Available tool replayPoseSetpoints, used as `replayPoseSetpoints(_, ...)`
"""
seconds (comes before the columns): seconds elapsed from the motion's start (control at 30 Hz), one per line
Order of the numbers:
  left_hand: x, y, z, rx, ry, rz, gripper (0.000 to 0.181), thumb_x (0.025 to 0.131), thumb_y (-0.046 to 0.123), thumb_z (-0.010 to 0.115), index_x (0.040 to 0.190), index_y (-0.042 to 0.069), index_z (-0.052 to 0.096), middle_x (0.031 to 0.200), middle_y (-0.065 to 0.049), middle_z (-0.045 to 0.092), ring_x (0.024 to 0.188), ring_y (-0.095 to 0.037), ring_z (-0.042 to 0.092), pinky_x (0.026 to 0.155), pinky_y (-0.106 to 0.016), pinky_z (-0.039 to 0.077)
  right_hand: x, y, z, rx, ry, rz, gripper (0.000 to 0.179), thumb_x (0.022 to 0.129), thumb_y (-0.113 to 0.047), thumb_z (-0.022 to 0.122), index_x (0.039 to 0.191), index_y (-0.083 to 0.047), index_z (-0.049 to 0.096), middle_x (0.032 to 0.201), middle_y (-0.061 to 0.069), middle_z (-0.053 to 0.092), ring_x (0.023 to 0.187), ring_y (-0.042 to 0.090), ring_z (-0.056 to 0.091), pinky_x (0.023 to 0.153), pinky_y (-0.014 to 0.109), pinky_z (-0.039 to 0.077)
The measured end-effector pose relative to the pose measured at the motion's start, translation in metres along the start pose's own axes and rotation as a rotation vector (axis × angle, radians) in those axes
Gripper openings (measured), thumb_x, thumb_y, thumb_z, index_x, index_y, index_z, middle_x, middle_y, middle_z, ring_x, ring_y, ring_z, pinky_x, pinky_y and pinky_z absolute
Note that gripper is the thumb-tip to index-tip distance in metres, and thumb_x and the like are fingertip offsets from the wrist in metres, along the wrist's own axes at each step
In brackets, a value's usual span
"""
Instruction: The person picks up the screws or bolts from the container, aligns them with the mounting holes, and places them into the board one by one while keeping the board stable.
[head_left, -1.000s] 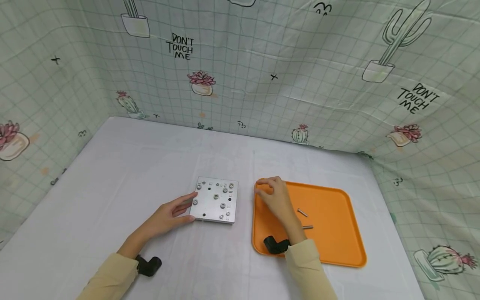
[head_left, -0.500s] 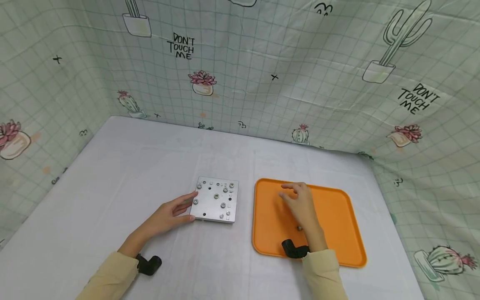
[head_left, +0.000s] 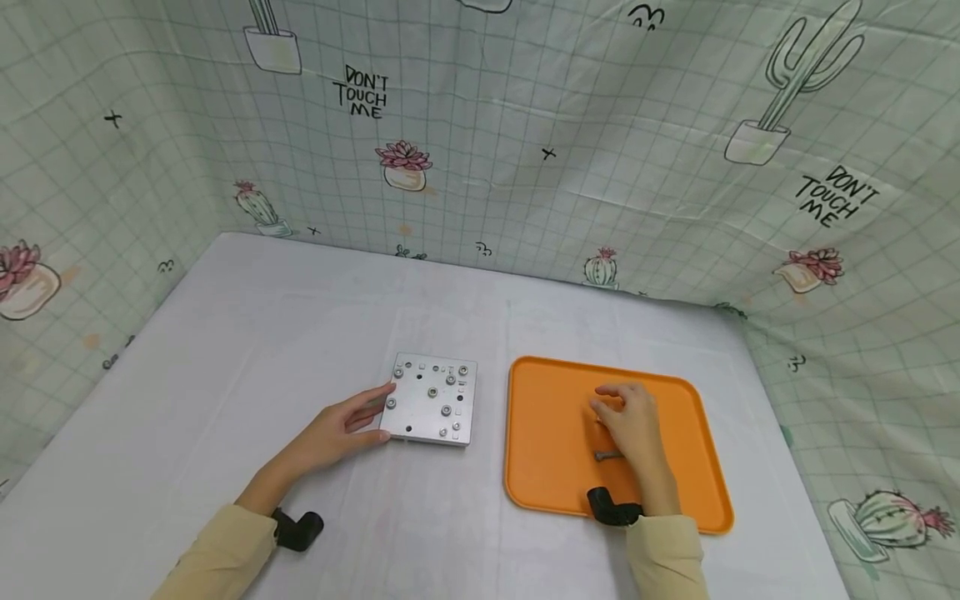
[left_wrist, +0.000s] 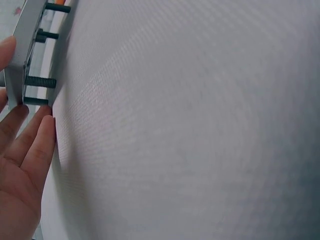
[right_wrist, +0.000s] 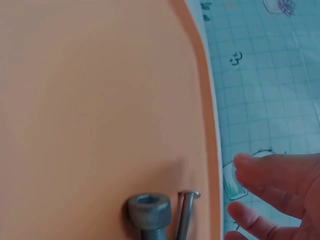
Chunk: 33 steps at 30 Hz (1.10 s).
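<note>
My left hand [head_left: 337, 429] rests at the left side of a square metal plate [head_left: 412, 410], index fingertip and thumb touching its edge and near corner. In the left wrist view, threaded bolt shanks [left_wrist: 41, 81] stick out beneath the plate. Several socket-head bolts [head_left: 432, 392] stand in its top, among some bare holes. My right hand [head_left: 636, 425] hovers low over an orange tray [head_left: 551, 450], thumb and index finger curved with a gap between them. Below it lie a thick socket-head bolt [right_wrist: 149, 212] and a thinner screw [right_wrist: 185, 215], partly hidden by the hand in the head view.
A white cloth [head_left: 315, 308] covers the table. Behind and at both sides hangs a cactus-print curtain [head_left: 480, 167]. The tray's raised rim [head_left: 507, 433] faces the plate across a strip of cloth. A black wrist mount [head_left: 611, 507] hangs over the tray's near edge.
My right hand has moved right across the tray, from its far left corner to above the bolt and the screw. My left hand and the plate stay where they were.
</note>
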<state>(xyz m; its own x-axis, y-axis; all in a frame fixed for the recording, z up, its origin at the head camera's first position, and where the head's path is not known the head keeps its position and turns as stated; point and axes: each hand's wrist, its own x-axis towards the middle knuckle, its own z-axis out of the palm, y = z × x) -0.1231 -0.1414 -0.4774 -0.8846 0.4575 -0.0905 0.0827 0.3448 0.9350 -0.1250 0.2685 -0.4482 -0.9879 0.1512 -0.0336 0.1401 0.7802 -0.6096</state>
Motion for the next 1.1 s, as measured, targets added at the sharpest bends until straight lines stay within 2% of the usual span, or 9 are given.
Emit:
replayPoseSetpoints(0.4,0.000,0.002,0.000,-0.003,-0.001,-0.004,0.068,0.084,0.017,0.069,0.142,0.004,0.037,0.149,-0.019,0.031,0.131,-0.038,0.039,0.106,-0.033,0.040,-0.006,0.012,-0.004,-0.120,-0.035,0.039,0.027,0.086,-0.018,0.066,0.104,0.003,0.067,0.112,0.026,0.054,0.102,0.040,0.043,0.086,0.052,0.039)
replayPoseSetpoints(0.7,0.001,0.002,0.001,-0.003,0.001,-0.005,0.068,0.084,0.016,0.069,0.142,0.004,0.036,0.149,-0.019,0.031,0.131,-0.038,0.039,0.106,-0.033,0.040,-0.007,0.016,-0.003,-0.151,-0.086,0.051,0.023,0.085,-0.021,0.067,0.097,-0.002,0.070,0.109,0.022,0.054,0.097,0.038,0.042,0.084,0.053,0.036)
replayPoseSetpoints(1.1,0.000,0.003,0.001,-0.019,0.001,-0.008,0.068,0.084,0.016,0.069,0.142,0.004,0.037,0.149,-0.018,0.031,0.132,-0.038,0.038,0.107,-0.033,0.039,-0.006,0.015,-0.001,-0.178,-0.095,0.062,0.021,0.085,-0.023,0.068,0.095,-0.005,0.069,0.108,0.022,0.053,0.099,0.038,0.041,0.083,0.053,0.035)
